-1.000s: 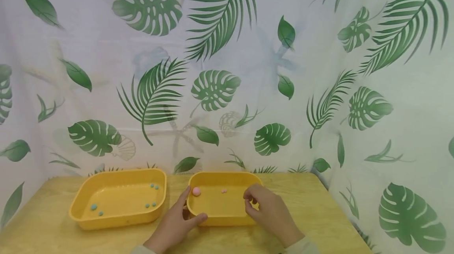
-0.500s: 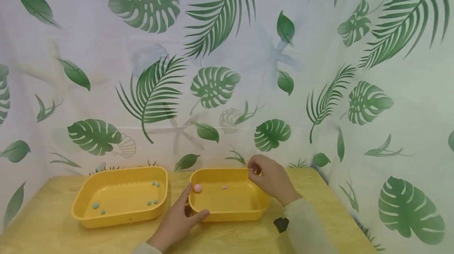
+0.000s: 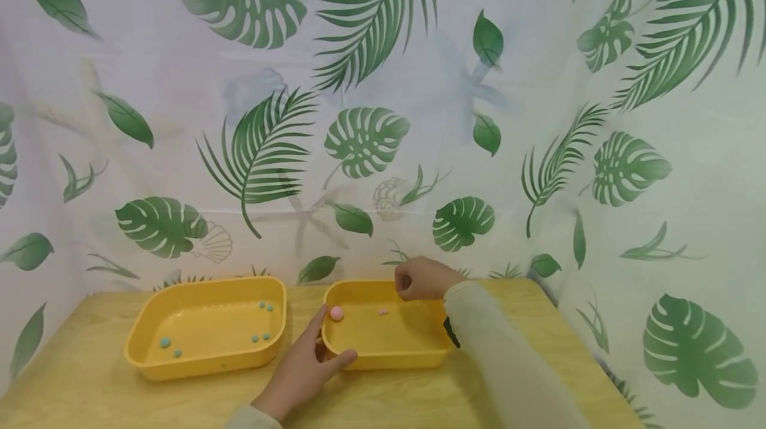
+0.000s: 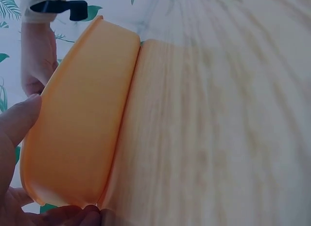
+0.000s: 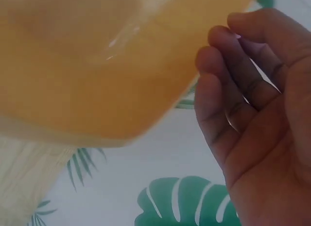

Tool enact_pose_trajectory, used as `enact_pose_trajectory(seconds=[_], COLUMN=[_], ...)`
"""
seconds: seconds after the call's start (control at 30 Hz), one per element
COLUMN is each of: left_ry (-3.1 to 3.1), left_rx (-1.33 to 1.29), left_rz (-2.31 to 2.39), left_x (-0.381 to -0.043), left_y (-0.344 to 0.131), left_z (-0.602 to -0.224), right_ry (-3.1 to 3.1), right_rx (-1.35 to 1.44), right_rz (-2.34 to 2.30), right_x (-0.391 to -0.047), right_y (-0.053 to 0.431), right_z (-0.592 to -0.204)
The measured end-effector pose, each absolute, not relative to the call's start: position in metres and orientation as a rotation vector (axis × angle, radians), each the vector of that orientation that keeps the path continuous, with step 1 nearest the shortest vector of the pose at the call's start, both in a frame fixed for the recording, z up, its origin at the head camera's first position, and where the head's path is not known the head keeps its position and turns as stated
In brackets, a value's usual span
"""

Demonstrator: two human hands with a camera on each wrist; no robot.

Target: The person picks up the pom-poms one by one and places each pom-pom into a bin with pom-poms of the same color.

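My left hand (image 3: 299,368) grips the left end of a yellow tray (image 3: 389,340), its thumb at the front rim and its fingers round the side. In the left wrist view the tray's outer wall (image 4: 82,109) fills the space beside that thumb. My right hand (image 3: 426,279) is over the tray's back right part, its thumb and forefinger together. A tiny pink piece (image 5: 237,36) shows between those fingertips in the right wrist view, mostly hidden. Inside the tray lie a larger pink ball (image 3: 337,313) at the left and small pink pieces (image 3: 383,312) near the middle.
A second yellow tray (image 3: 200,326) stands to the left, with one larger teal ball (image 3: 165,343) and several small teal ones in it. Both trays are on a wood-grain table (image 3: 90,389). A leaf-print curtain (image 3: 359,50) hangs behind. The right wrist wears a black band (image 3: 450,332).
My right hand has moved from the tray's right front part up to its back rim, then left over the inside, turning at the wrist. The left hand keeps its grip on the tray.
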State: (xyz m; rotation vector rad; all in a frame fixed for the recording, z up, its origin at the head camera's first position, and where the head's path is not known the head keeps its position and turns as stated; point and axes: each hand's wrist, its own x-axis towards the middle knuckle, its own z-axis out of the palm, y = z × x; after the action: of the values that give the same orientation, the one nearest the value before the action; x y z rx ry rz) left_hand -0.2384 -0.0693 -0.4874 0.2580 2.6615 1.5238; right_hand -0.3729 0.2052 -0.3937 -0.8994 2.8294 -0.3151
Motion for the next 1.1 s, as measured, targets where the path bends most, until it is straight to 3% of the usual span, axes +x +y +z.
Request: enact_pose_trajectory(seconds=[0.23,0.43,0.53,0.73,1.1], left_ry=[2.677,2.690,2.678,2.685,2.677], left_rx=[0.312,0.323,0.328,0.316,0.303], left_rz=[1.507,1.515,1.522,1.521,1.532], left_x=[-0.238,-0.237,-0.237,-0.240,-0.240], left_y=[-0.068,-0.070,-0.071,-0.073,-0.076], left_z=[-0.491,-0.491,-0.490,-0.490,-0.490], right_ry=[2.804,2.806,2.816,2.808,2.825], right_rx=[-0.878,-1.041,-0.988,-0.881,-0.968], right_rz=[-0.095,0.032,0.085,-0.001,-0.039], right_x=[-0.386,-0.379,-0.373,-0.375,-0.381], right_y=[0.197,0.181,0.175,0.171,0.169], right_z=[-0.415,-0.424,-0.421,-0.424,-0.419])
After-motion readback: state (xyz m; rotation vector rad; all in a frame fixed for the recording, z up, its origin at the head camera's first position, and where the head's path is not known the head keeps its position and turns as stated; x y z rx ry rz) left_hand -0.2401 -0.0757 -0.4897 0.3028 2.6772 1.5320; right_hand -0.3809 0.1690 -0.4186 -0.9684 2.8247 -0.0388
